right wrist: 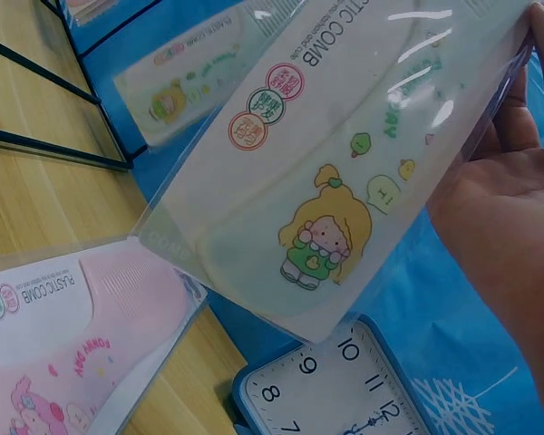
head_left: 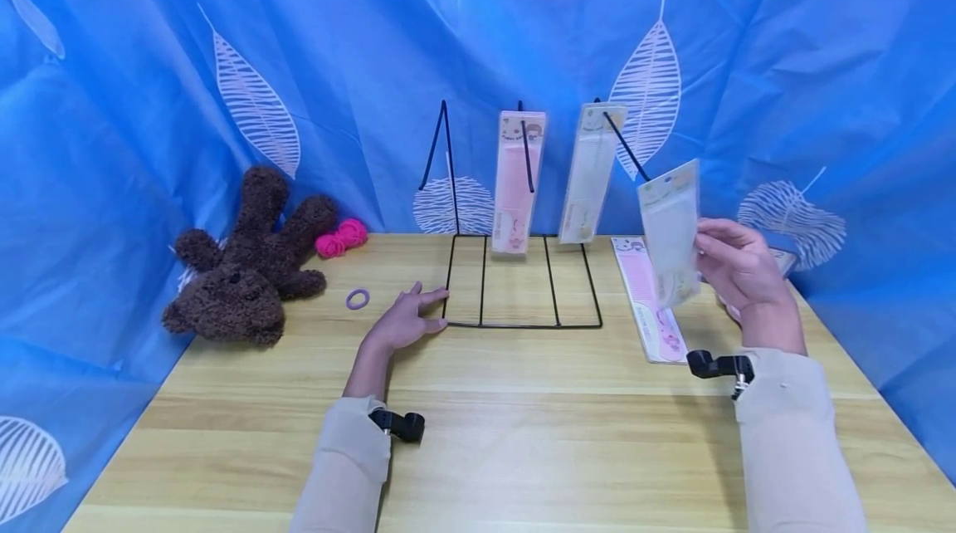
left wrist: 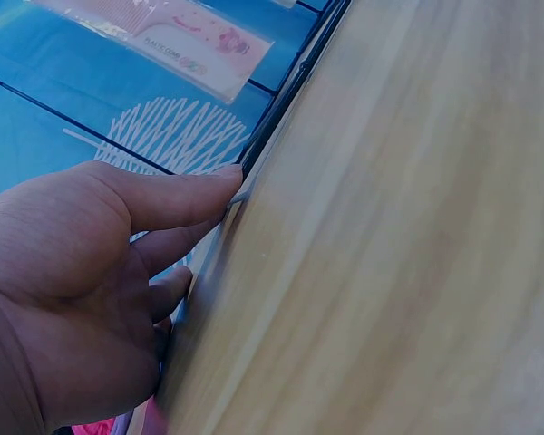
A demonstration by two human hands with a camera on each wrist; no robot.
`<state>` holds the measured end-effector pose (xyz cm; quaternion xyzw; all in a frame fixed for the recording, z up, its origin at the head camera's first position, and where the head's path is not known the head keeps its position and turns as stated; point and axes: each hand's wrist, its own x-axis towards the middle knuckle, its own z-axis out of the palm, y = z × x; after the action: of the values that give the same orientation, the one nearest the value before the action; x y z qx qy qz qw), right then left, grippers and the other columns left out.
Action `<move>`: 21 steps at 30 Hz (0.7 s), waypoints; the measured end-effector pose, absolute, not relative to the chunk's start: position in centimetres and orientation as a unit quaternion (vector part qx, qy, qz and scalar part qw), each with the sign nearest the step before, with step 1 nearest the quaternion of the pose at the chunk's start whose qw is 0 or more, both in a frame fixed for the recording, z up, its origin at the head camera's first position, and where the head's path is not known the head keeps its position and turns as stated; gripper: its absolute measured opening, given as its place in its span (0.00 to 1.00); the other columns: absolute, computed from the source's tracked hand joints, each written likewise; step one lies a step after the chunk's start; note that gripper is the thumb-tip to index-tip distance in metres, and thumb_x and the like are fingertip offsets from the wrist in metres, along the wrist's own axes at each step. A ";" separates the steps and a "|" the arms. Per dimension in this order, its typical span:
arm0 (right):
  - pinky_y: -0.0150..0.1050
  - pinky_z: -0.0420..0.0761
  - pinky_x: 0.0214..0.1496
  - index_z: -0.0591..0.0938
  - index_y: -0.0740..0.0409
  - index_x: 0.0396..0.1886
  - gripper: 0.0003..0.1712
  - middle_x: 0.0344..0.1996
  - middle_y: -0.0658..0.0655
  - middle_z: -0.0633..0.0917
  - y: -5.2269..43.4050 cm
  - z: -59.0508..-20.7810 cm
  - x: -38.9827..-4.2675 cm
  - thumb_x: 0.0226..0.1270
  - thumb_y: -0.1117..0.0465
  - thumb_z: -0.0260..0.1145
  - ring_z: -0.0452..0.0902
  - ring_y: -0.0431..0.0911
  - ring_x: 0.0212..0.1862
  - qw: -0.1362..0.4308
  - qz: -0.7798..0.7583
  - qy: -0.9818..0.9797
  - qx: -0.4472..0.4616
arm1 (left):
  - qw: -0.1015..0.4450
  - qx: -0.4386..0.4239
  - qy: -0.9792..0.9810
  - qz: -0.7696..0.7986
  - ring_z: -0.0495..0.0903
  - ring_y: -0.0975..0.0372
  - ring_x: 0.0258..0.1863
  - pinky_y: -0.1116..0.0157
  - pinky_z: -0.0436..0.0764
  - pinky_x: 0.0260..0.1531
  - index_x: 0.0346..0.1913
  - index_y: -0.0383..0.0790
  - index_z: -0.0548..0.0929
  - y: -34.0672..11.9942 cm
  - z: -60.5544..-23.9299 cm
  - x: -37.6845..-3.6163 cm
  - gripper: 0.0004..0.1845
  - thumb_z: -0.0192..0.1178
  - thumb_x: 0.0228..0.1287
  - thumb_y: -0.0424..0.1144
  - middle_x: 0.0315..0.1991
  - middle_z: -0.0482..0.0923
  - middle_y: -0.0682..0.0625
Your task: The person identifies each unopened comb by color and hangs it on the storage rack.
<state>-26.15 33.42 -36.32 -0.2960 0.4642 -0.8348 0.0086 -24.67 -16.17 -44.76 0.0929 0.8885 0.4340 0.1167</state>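
Observation:
A black wire display rack (head_left: 482, 284) stands at the back of the table. On its middle hook hangs a pink packaged comb (head_left: 514, 184), and on its right hook a pale green packaged comb (head_left: 590, 184); the left hook is bare. My right hand (head_left: 735, 263) pinches another pale green packaged comb (right wrist: 290, 208) by its side edge, its top right at the right hook's tip. More pink packaged combs (head_left: 648, 300) lie beneath it on the table. With fairly straight fingers, my left hand (head_left: 407, 317) touches the front left corner of the rack's base.
At the left lie a brown teddy bear (head_left: 235, 267), pink yarn (head_left: 342, 238) and a purple ring (head_left: 358, 298). A blue-framed clock (right wrist: 331, 390) is at the far right, partly behind my right hand in the head view. A blue curtain (head_left: 358, 60) closes off the back.

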 end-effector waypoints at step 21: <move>0.28 0.79 0.39 0.87 0.66 0.46 0.10 0.38 0.50 0.89 30.9 -36.0 -26.2 0.72 0.75 0.61 0.83 0.43 0.38 -0.036 -0.678 0.696 -0.233 | 0.117 0.091 0.890 0.431 0.31 0.35 0.77 0.36 0.38 0.72 0.75 0.44 0.70 -16.2 -44.8 -24.7 0.31 0.64 0.70 0.37 0.81 0.43 0.35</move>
<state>-26.18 30.91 -36.04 -0.2330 0.6961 -0.6781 -0.0362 -24.71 -16.25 -44.83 0.0913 0.8900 0.4310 0.1174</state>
